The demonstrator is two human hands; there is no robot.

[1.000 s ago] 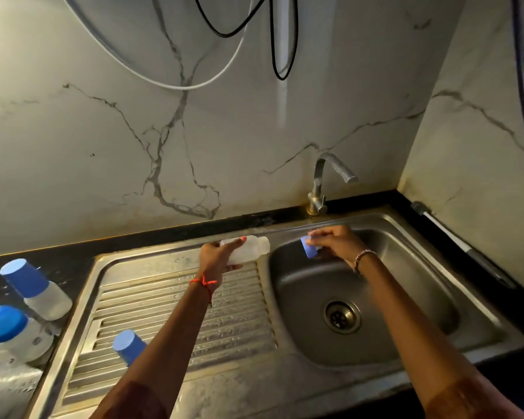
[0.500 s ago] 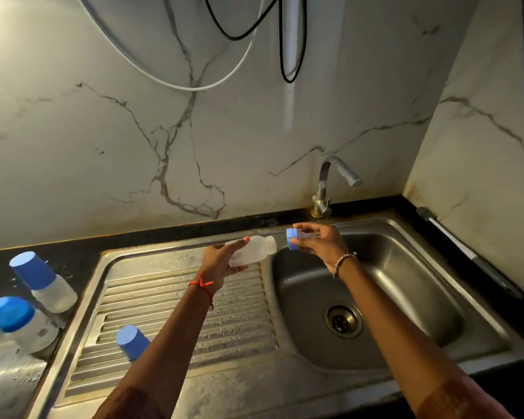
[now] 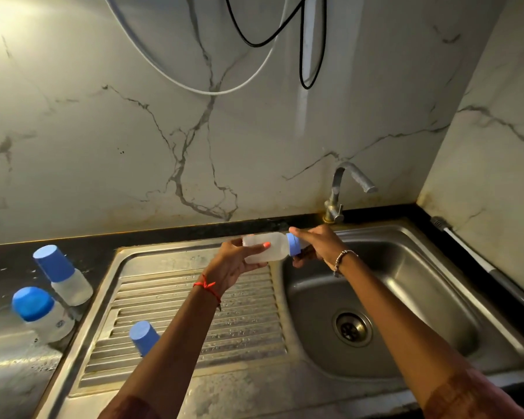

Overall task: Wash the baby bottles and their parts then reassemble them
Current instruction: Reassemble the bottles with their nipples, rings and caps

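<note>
**Holding a baby bottle (image 3: pixel 277 248) and its blue ring (image 3: pixel 294 244) over a steel sink (image 3: pixel 421 285)**

Gripping the baby bottle sideways with the left hand (image 3: pixel 235 263), curling fingers round its body. Pinching the blue ring at the bottle's neck with the right hand (image 3: pixel 318 244), by the fingertips. Holding both in the air above the seam between drainboard (image 3: pixel 248 328) and basin, below a curved metal tap (image 3: pixel 341 189). Looking at frosted, translucent plastic with a rounded shoulder; failing to make out any contents. Seeing a round perforated drain (image 3: pixel 353 328) in the floor of the smooth, brushed-steel basin. Noticing a tapered blue cap (image 3: pixel 144 337) standing closed end up on the ridged, droplet-speckled drainboard. Finding two more on the dark bench (image 3: pixel 6 267) at far left, just beside the sink's rim: a tall capped bottle (image 3: pixel 62 275) with a tapered top and a squat capped bottle (image 3: pixel 41 313) with a domed top, both blue above cloudy white.
</note>
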